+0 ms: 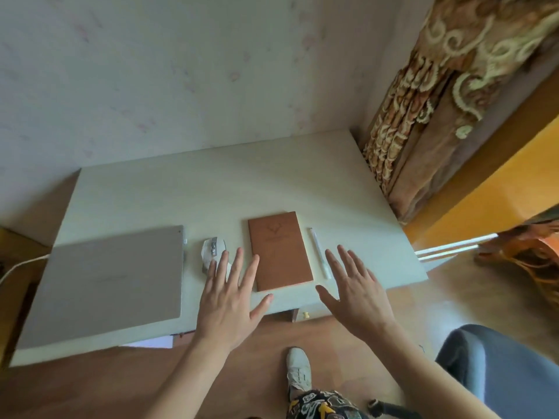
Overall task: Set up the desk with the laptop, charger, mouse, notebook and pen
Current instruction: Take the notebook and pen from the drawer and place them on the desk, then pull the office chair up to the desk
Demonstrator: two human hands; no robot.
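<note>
A closed silver laptop lies on the left part of the pale desk. A white cable runs off the desk's left side by the laptop. To the laptop's right sits a white mouse, then a brown notebook, closed and flat, then a white pen lying lengthwise. My left hand hovers flat with fingers spread, its fingertips over the near end of the mouse. My right hand is spread the same way just right of the notebook, near the pen. Neither hand holds anything.
A wall stands behind the desk. A patterned brown curtain hangs at the desk's right end, beside an orange wall. A grey-blue chair is at the lower right. My shoe rests on the wooden floor.
</note>
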